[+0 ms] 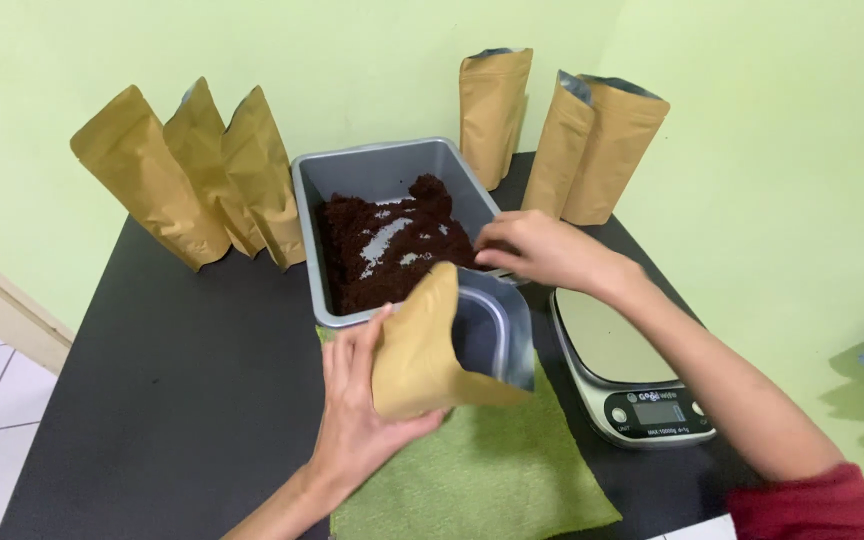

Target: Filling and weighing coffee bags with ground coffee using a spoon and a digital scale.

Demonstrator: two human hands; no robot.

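My left hand (pixel 357 415) grips a tan stand-up pouch (pixel 422 345) by its lower side, tilted so its open, foil-lined mouth (pixel 492 330) faces the grey tray (pixel 312 210). Dark brown ground material (pixel 382 250) lies in that tray. My right hand (pixel 542 250) hovers over the tray's right edge, just above the pouch mouth, with fingers pinched together; a thin pale handle shows under them, but what it belongs to is hidden.
A green cloth (pixel 492 480) lies under the pouch. A digital kitchen scale (pixel 622 370) stands to the right. Three closed tan pouches (pixel 192 170) lean on the wall at left; three open ones (pixel 562 130) stand at the back right. The black table (pixel 172 390) ends at left.
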